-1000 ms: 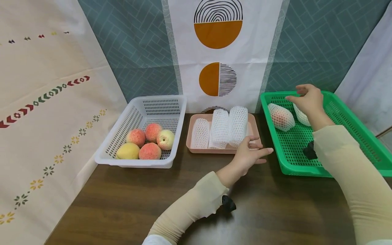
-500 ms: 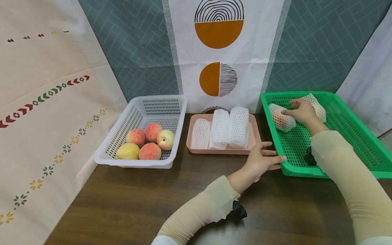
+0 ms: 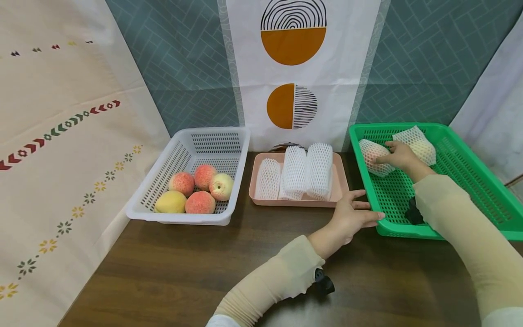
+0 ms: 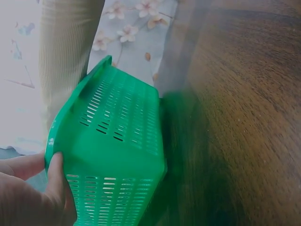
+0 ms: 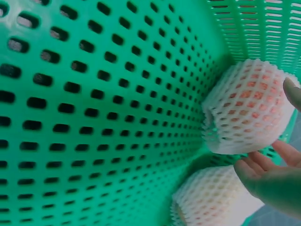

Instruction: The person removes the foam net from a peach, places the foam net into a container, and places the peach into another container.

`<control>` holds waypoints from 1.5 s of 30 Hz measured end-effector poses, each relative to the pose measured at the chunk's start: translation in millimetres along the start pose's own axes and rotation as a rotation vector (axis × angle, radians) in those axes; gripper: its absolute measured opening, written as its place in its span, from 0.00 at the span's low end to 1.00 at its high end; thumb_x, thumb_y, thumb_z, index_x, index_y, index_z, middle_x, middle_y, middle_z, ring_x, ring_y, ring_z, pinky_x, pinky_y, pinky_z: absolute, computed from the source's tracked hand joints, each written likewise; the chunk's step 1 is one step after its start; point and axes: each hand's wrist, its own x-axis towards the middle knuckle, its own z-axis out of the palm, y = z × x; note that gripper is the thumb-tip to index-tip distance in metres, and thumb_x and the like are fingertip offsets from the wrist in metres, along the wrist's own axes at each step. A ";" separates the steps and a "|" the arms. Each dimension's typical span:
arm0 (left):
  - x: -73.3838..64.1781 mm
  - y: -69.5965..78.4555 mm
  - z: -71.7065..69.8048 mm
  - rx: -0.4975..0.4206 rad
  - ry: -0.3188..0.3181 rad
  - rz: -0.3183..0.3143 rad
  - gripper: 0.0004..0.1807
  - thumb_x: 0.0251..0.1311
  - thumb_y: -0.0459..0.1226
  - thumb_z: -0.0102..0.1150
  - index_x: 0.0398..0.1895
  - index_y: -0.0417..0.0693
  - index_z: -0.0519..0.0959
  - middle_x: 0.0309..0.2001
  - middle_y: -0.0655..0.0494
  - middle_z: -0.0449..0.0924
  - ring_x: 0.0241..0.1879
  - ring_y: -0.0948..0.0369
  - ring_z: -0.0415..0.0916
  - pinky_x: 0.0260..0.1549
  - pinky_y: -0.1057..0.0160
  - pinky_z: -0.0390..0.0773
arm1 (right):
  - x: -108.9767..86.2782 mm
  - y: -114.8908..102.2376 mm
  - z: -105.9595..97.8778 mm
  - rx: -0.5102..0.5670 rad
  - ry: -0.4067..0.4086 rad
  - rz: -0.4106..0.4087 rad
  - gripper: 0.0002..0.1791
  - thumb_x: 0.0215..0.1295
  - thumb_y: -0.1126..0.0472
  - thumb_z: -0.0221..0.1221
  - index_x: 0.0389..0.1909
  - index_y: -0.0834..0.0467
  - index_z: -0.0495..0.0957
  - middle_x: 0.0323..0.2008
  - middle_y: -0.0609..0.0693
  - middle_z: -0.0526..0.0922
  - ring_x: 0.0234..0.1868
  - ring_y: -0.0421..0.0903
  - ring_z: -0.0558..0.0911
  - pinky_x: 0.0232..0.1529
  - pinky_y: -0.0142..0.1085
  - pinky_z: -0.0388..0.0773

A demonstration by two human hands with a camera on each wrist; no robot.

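Note:
In the head view my left hand (image 3: pixel 350 219) is at the near left corner of the green basket (image 3: pixel 408 230), holding its rim between thumb and fingers; the left wrist view shows the thumb and a finger (image 4: pixel 56 174) at that rim. Inside the basket, my right hand (image 3: pixel 403 160) is beside a reddish peach in a white foam net (image 3: pixel 373 152). Its thumb lies over the peach's edge and the fingers are low between it and a second, pale net-wrapped fruit (image 3: pixel 421 147). The right wrist view shows the netted peach (image 5: pixel 254 106) close to loosely bent fingers; firm contact cannot be told.
A white basket (image 3: pixel 140 213) on the left holds several bare peaches (image 3: pixel 200 202) and a yellow fruit (image 3: pixel 170 202). Between the baskets, a pink tray (image 3: pixel 294 203) holds white foam net sleeves (image 3: pixel 318 170). Brown wooden table (image 3: pixel 171 272) lies in front; patterned cloths hang behind.
My right hand has moved from above the second netted fruit down and left to the netted peach. My left hand has gone right from beside the tray to the green basket's corner.

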 end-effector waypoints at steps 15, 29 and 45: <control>3.0 -4.2 -0.6 -0.005 -0.004 0.006 0.32 0.52 0.19 0.61 0.61 0.47 0.69 0.39 0.50 0.74 0.41 0.40 0.80 0.40 0.50 0.82 | 6.3 10.4 1.5 -0.029 -0.042 0.016 0.50 0.67 0.50 0.55 0.71 0.72 0.33 0.67 0.79 0.42 0.65 0.76 0.51 0.61 0.66 0.56; 3.4 -0.8 -1.1 -0.024 -0.016 -0.008 0.32 0.52 0.19 0.60 0.60 0.48 0.69 0.37 0.51 0.74 0.42 0.39 0.80 0.41 0.49 0.81 | 9.3 10.4 1.3 -0.053 -0.048 0.036 0.52 0.63 0.50 0.59 0.68 0.79 0.38 0.63 0.82 0.45 0.61 0.76 0.56 0.58 0.66 0.61; 4.5 -1.9 -0.1 -0.031 0.000 -0.015 0.32 0.51 0.18 0.60 0.58 0.49 0.70 0.36 0.50 0.74 0.39 0.41 0.81 0.39 0.49 0.82 | 12.6 14.3 2.2 -0.120 -0.060 -0.007 0.50 0.59 0.51 0.61 0.64 0.83 0.45 0.57 0.81 0.56 0.56 0.75 0.64 0.51 0.64 0.68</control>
